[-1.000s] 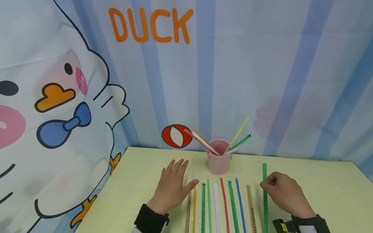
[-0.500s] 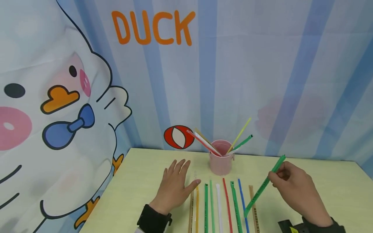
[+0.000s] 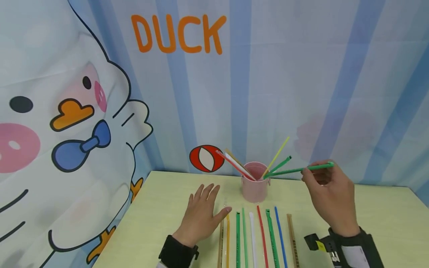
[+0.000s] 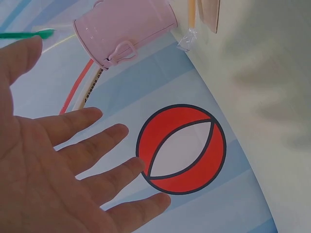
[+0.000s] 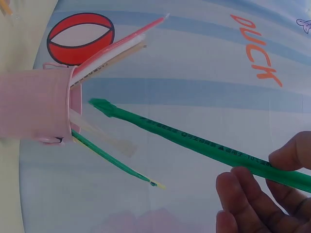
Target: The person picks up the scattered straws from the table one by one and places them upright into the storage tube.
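Note:
Between thumb and fingers my right hand (image 3: 331, 197) pinches a green wrapped straw (image 5: 194, 145) with dark printing. The straw lies nearly level, its far end just at the mouth of a small pink bucket (image 3: 254, 190). Several straws lean in that bucket, among them a red one (image 5: 121, 41), a yellow one (image 3: 278, 153) and another green one (image 3: 281, 163). My left hand (image 3: 201, 219) is spread with straight fingers over the table, beside the left end of a row of straws; in the left wrist view its palm holds nothing.
Several straws lie side by side at the front of the pale yellow table (image 3: 134, 223), including a white one (image 3: 252, 238), a blue one (image 3: 280, 234) and a brown one (image 3: 292, 238). A duck-printed curtain (image 3: 268, 74) hangs behind the table's back edge.
My right hand has lifted the green straw from the right end of the row, tilted it and carried it up to the bucket's mouth. The left hand stays in place.

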{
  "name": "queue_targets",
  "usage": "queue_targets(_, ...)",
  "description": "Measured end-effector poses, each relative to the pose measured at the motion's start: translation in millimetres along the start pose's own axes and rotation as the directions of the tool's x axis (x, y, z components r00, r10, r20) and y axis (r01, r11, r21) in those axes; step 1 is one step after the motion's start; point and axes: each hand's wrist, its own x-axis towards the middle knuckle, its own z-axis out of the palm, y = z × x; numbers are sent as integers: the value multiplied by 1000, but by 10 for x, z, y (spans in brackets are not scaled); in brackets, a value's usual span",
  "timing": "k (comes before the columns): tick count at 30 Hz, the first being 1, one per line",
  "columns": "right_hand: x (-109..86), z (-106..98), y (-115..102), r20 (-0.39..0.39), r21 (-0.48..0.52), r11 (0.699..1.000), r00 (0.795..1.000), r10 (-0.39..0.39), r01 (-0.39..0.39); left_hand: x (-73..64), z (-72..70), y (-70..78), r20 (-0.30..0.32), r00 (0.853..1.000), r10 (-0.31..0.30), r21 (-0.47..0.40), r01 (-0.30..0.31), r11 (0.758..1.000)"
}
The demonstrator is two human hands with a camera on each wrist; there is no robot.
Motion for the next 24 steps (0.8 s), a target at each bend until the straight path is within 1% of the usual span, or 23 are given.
queue_targets(3, 61, 94, 2, -12, 0, 999, 999, -48, 48, 1, -1, -4, 0, 1000, 6, -8, -6, 1000)
queue_targets(6, 97, 208, 36, -1, -23, 995, 995, -99, 99, -2, -2, -4, 3, 1000, 10, -17, -10, 1000)
queue_targets(9, 110, 332, 79, 15, -44, 992, 993, -120, 120, -1, -1, -1, 8, 1000, 14, -19, -14, 1000)
queue_targets(16, 75, 647, 162, 62, -79, 988, 990, -124, 129, -2, 4, -10, 22, 999, 25, -15, -24, 1000)
queue_targets(24, 9, 923, 245, 122, -141, 987, 991, -61, 78, -4, -11, 1, 35, 999, 35, -20, -34, 999)
